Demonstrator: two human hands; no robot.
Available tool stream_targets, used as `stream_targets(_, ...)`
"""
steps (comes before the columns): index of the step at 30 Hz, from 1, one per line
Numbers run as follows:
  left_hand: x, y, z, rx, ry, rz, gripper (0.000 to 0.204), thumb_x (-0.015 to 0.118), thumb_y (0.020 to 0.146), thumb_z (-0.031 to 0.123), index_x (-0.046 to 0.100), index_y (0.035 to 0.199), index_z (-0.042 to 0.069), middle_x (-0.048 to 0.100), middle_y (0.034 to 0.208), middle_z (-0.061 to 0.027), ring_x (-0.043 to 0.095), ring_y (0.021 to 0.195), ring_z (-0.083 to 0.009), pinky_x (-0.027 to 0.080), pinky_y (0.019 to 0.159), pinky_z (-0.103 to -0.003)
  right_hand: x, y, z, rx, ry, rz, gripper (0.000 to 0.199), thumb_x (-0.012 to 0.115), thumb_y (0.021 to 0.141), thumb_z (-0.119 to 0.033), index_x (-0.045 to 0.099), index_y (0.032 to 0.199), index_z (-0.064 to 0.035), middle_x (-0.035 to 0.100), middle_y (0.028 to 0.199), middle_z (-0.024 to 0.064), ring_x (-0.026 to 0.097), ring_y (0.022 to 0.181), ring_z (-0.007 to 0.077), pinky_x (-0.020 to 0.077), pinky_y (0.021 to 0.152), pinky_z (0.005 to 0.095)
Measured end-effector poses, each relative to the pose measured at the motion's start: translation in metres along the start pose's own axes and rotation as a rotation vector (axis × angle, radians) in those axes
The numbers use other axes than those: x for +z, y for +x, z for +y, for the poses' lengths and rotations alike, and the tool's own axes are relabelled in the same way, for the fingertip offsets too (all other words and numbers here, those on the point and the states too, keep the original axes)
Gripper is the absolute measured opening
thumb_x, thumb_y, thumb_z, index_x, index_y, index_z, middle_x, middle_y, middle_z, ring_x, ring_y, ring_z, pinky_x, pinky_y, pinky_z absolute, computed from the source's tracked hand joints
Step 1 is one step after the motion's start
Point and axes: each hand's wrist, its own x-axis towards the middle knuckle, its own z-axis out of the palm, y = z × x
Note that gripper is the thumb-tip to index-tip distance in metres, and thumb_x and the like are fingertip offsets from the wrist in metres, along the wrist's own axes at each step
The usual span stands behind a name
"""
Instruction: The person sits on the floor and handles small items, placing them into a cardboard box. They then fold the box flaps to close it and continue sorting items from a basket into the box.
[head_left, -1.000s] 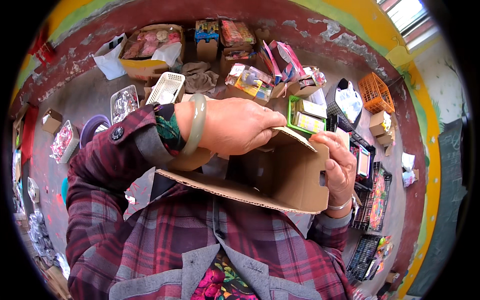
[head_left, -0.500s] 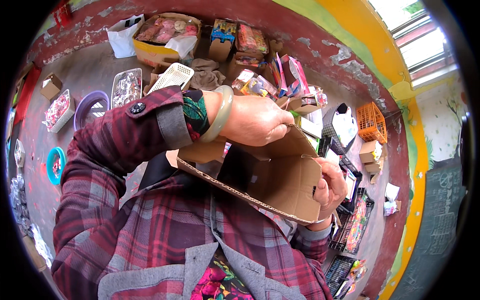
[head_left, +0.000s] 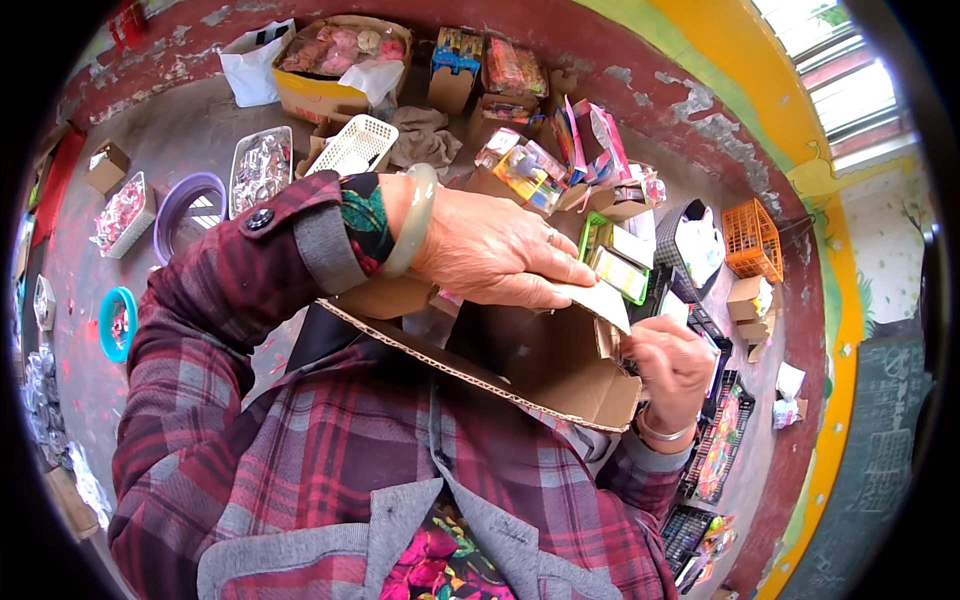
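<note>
- Firstly, on the far left, a teal basin (head_left: 106,335) is standing on the floor, and some pink thing is lying inside it.
- Above it, a small white basket (head_left: 141,228) is holding pink packets.
- Next to this basket, a purple basin (head_left: 163,235) is standing, partly hidden behind the plaid sleeve (head_left: 235,265).
- Behind the sleeve, a white tray (head_left: 234,188) is holding shiny packets, and farther back a yellow carton (head_left: 312,97) is carrying pink goods.
- In the middle, the left hand (head_left: 490,250), wearing a pale bangle (head_left: 413,235), is reaching across the box and is gripping its upper flap between thumb and fingers.
- Under this hand, the brown box (head_left: 560,370) is being held in front of the chest; it is lying tilted, and its open side is facing up toward the wearer.
- Just behind the flap, a green basket (head_left: 592,222) is holding small packs.
- At the box's right end, the right hand (head_left: 672,368) is curling its fingers and is touching the corner; the fingertips are partly hiding, so I cannot tell if they are pinching it.
- Farther right, black crates (head_left: 683,530) and an orange crate (head_left: 752,240) are standing on the floor.
</note>
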Motion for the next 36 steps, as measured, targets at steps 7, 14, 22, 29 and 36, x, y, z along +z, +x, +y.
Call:
stream_targets(7,-0.004,-0.007,0.018,-0.061,0.232,-0.064,0.045,0.043,0.091,0.031,0.042,0.129,0.008,0.042,0.123,-0.0298,0.049,0.104,-0.0419,0.037,0.090,-0.047,0.005,0.000,-0.004,0.003,0.049,0.062,0.014,0.058,0.078,-0.006,0.065,0.086,0.0043,0.060,0.098,0.0171,0.058,0.086,0.0238,0.0458,0.075,0.0300)
stream_targets(14,-0.001,-0.004,0.010,0.026,0.139,-0.054,0.045,0.044,0.090,0.028,0.041,0.126,0.001,0.045,0.118,-0.0299,0.050,0.099,-0.0417,0.041,0.086,-0.044,-0.003,0.023,0.011,-0.110,0.010,-0.401,0.036,0.069,0.072,-0.014,0.062,0.105,-0.0021,0.054,0.115,0.0151,0.052,0.105,0.0270,0.0399,0.088,0.0352)
stream_targets(22,0.000,-0.003,0.012,-0.015,0.057,-0.032,0.044,0.045,0.090,0.024,0.041,0.124,-0.003,0.048,0.114,-0.0280,0.050,0.099,-0.0419,0.041,0.086,-0.043,-0.006,0.037,0.022,-0.032,0.149,-0.518,0.060,0.077,0.063,-0.032,0.058,0.110,-0.0018,0.050,0.121,0.0156,0.049,0.110,0.0261,0.0364,0.094,0.0364)
stream_targets(29,0.002,-0.003,0.009,0.007,0.094,0.011,0.046,0.047,0.089,0.024,0.041,0.124,-0.006,0.048,0.114,-0.0285,0.049,0.100,-0.0419,0.041,0.087,-0.043,0.001,0.042,0.006,0.112,0.131,-0.511,0.058,0.079,0.060,-0.021,0.054,0.109,-0.0022,0.052,0.115,0.0146,0.050,0.109,0.0254,0.0407,0.090,0.0345)
stream_targets(36,-0.002,-0.005,0.018,-0.057,0.170,-0.052,0.050,0.049,0.088,0.025,0.035,0.131,0.002,0.043,0.119,-0.0313,0.047,0.104,-0.0442,0.038,0.090,-0.046,0.009,0.041,-0.022,0.250,-0.174,-0.384,0.050,0.075,0.059,-0.014,0.054,0.103,-0.0037,0.057,0.104,0.0099,0.057,0.096,0.0227,0.0475,0.081,0.0334)
